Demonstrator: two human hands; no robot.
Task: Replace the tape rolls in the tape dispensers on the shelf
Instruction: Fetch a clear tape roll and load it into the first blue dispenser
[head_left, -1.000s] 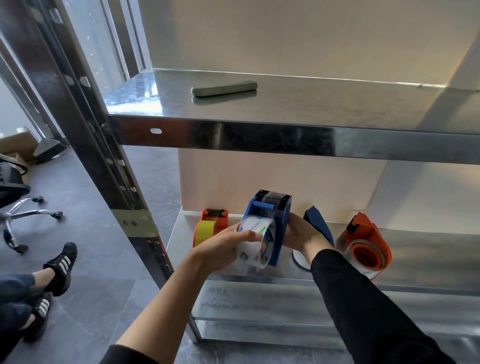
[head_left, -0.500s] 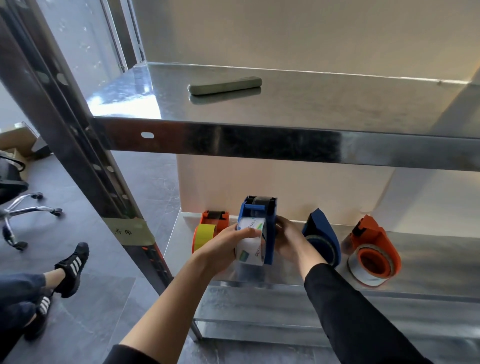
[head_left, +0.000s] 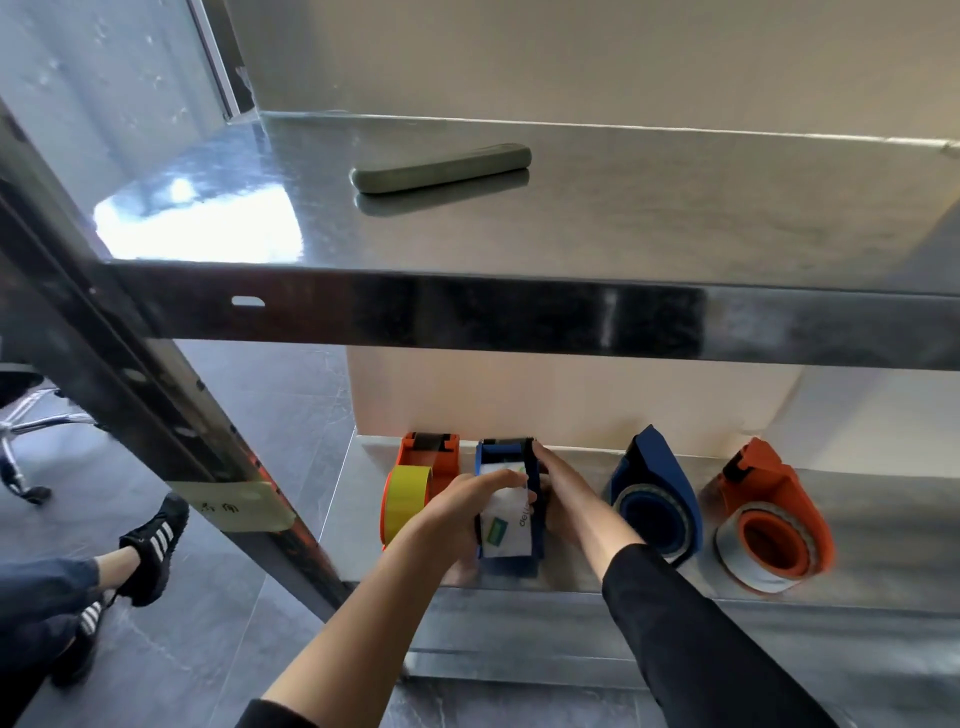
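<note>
A blue tape dispenser (head_left: 509, 560) stands on the lower shelf (head_left: 571, 582) with a white printed tape roll (head_left: 506, 522) seated in it. My left hand (head_left: 457, 512) grips the roll and the dispenser's left side. My right hand (head_left: 563, 491) holds the dispenser's right side, fingers reaching its top end. To the left stands an orange dispenser (head_left: 428, 457) with a yellow roll (head_left: 405, 493). To the right lie a dark blue dispenser (head_left: 657, 488) and an orange dispenser (head_left: 774, 514), each on its side with a roll in it.
The upper steel shelf (head_left: 519, 312) overhangs the work area; a grey-green flat case (head_left: 441, 166) lies on it. A dark upright post (head_left: 156, 415) with a yellow label stands at left. A seated person's legs and shoes (head_left: 150, 540) and an office chair base are on the floor at left.
The blue dispenser with its white roll has come down from a raised, tilted hold onto the lower shelf. Both hands stayed on it. The camera moved closer.
</note>
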